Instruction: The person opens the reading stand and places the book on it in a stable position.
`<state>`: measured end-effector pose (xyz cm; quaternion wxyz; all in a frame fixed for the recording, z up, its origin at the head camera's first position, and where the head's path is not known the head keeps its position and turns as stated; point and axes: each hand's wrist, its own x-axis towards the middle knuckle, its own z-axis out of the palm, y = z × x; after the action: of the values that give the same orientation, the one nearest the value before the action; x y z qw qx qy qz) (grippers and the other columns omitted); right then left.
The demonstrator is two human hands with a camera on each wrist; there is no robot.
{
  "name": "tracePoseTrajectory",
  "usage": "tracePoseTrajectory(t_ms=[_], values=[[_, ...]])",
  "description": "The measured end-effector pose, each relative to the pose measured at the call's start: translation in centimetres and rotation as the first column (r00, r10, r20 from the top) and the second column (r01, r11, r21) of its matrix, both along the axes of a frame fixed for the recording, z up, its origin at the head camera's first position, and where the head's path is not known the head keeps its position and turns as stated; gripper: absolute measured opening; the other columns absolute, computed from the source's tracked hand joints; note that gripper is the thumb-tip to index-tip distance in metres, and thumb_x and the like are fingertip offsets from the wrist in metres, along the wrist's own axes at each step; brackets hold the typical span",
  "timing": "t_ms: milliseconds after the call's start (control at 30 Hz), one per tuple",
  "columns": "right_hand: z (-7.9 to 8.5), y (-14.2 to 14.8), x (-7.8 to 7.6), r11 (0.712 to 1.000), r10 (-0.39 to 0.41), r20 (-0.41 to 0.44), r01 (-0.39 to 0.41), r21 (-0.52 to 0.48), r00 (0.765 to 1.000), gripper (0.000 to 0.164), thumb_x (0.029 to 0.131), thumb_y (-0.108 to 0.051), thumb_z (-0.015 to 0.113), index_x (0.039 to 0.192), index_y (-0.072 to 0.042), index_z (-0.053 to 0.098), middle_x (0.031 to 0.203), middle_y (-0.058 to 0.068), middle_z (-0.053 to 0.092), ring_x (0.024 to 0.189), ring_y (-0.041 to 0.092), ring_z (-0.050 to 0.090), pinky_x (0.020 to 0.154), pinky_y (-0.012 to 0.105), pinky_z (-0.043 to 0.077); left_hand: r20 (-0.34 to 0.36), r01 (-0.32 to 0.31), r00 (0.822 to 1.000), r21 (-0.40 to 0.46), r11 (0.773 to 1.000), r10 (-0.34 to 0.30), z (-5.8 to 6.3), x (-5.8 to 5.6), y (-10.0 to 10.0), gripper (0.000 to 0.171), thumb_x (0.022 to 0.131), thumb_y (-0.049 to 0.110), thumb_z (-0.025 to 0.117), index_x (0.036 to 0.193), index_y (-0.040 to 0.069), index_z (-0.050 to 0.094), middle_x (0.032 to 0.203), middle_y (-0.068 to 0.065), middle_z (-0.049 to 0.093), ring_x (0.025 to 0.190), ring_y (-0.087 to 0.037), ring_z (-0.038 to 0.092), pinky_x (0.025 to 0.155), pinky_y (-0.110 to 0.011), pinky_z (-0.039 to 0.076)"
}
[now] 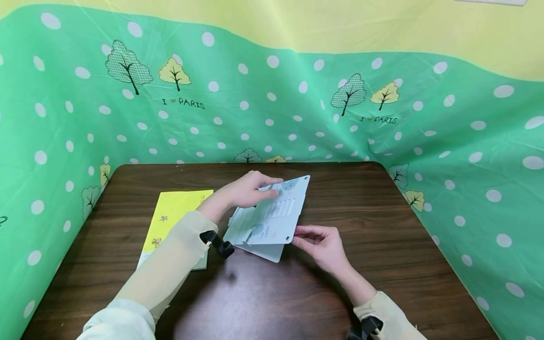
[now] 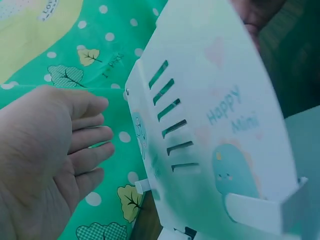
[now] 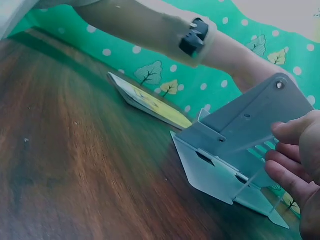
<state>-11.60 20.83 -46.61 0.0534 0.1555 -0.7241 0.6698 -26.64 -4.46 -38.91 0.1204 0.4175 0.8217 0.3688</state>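
Observation:
A pale blue folding book stand (image 1: 272, 217), printed with a dinosaur and "Happy Mini" and cut with several slots, stands tilted on its base plate (image 3: 212, 175). My left hand (image 1: 250, 191) is at the upper left of its panel; in the left wrist view, the fingers of that hand (image 2: 55, 150) look straight and apart from the panel's edge. On the other side, my right hand (image 1: 320, 245) is at the lower right corner. Seen from its wrist, the right hand (image 3: 302, 160) has curled fingers behind the panel, at a thin support strut (image 3: 250, 186).
A yellow book (image 1: 180, 208) lies to the left on the dark wooden table (image 1: 365, 203), partly under my left forearm. Green dotted cloth (image 1: 272, 104) with printed trees hangs around the table's back and sides.

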Motion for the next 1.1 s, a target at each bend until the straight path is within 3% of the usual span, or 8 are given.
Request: tracePoseTrajectory(t_ms=[100, 167, 200, 267, 467, 800, 967, 1100], values=[[0.0, -0.3, 0.5, 0.998, 0.042, 0.01, -0.042, -0.039, 0.999, 0.029, 0.081, 0.018, 0.081, 0.109, 0.018, 0.073, 0.1, 0.022, 0.078, 0.09, 0.026, 0.078, 0.08, 0.039, 0.063, 0.06, -0.011, 0.998, -0.018, 1.0, 0.012, 0.1, -0.8, 0.5, 0.046, 0.111, 0.025, 0.058, 0.153, 0.008, 0.056, 0.135, -0.016, 0.069, 0.085, -0.011, 0.061, 0.088, -0.029, 0.052], [0.1, -0.4, 0.9, 0.996, 0.064, 0.016, -0.063, -0.057, 0.998, 0.03, 0.08, 0.019, 0.082, 0.108, 0.018, 0.073, 0.1, 0.024, 0.077, 0.09, 0.027, 0.078, 0.08, 0.04, 0.063, 0.081, -0.006, 0.997, -0.016, 1.0, 0.007, 0.1, -1.3, 0.9, 0.044, 0.111, 0.023, 0.057, 0.152, 0.006, 0.057, 0.144, -0.012, 0.064, 0.115, -0.009, 0.065, 0.101, -0.029, 0.05], [0.1, -0.6, 1.1, 0.995, 0.075, 0.017, -0.073, -0.063, 0.997, 0.03, 0.08, 0.019, 0.082, 0.108, 0.018, 0.073, 0.1, 0.026, 0.076, 0.089, 0.027, 0.078, 0.079, 0.04, 0.063, 0.084, -0.006, 0.996, -0.015, 1.0, 0.007, 0.1, -1.6, 1.2, 0.044, 0.111, 0.022, 0.057, 0.152, 0.005, 0.057, 0.151, -0.008, 0.059, 0.13, -0.008, 0.058, 0.109, -0.028, 0.046], [0.3, -0.9, 1.5, 0.994, 0.087, 0.022, -0.085, -0.071, 0.996, 0.029, 0.08, 0.018, 0.082, 0.107, 0.018, 0.073, 0.099, 0.029, 0.075, 0.088, 0.026, 0.079, 0.078, 0.041, 0.063, 0.103, -0.006, 0.995, -0.013, 1.0, 0.008, 0.1, -2.2, 1.5, 0.043, 0.111, 0.021, 0.056, 0.151, 0.005, 0.057, 0.152, -0.006, 0.058, 0.14, -0.013, 0.053, 0.114, -0.031, 0.043], [0.9, -2.3, 2.3, 0.999, 0.034, 0.022, -0.033, -0.04, 0.999, 0.021, 0.082, 0.017, 0.081, 0.102, 0.012, 0.077, 0.095, 0.026, 0.077, 0.083, 0.016, 0.078, 0.075, 0.04, 0.064, 0.148, 0.008, 0.989, 0.009, 1.0, -0.009, -0.2, -3.8, 2.9, 0.042, 0.113, 0.021, 0.054, 0.152, 0.005, 0.057, 0.153, -0.008, 0.057, 0.141, -0.016, 0.053, 0.114, -0.032, 0.044], [1.1, -4.1, 3.0, 0.997, -0.072, 0.004, 0.072, 0.013, 0.997, 0.012, 0.086, 0.001, 0.087, 0.097, 0.003, 0.081, 0.089, 0.025, 0.076, 0.078, 0.021, 0.078, 0.071, 0.034, 0.064, 0.081, 0.027, 0.996, -0.075, 0.997, -0.021, -1.3, -5.2, 4.9, 0.041, 0.112, 0.019, 0.056, 0.151, 0.006, 0.059, 0.148, -0.005, 0.062, 0.137, -0.012, 0.055, 0.113, -0.03, 0.044], [1.3, -5.0, 3.5, 0.982, -0.189, -0.004, 0.189, -0.014, 0.982, 0.013, 0.083, 0.003, 0.089, 0.093, 0.002, 0.082, 0.081, 0.015, 0.077, 0.073, 0.02, 0.077, 0.068, 0.033, 0.064, 0.073, 0.043, 0.997, -0.103, 0.994, -0.036, -1.4, -5.8, 5.8, 0.041, 0.112, 0.018, 0.056, 0.151, 0.007, 0.058, 0.149, -0.006, 0.061, 0.14, -0.014, 0.053, 0.114, -0.03, 0.043], [1.6, -5.8, 3.7, 0.962, -0.267, 0.009, 0.267, -0.054, 0.964, 0.012, 0.081, 0.005, 0.089, 0.089, 0.004, 0.08, 0.076, 0.013, 0.076, 0.071, 0.019, 0.077, 0.067, 0.033, 0.064, 0.052, 0.066, 0.997, -0.119, 0.991, -0.06, -1.5, -6.1, 6.3, 0.039, 0.111, 0.016, 0.057, 0.149, 0.006, 0.06, 0.146, -0.007, 0.063, 0.131, -0.01, 0.059, 0.107, -0.026, 0.047]])
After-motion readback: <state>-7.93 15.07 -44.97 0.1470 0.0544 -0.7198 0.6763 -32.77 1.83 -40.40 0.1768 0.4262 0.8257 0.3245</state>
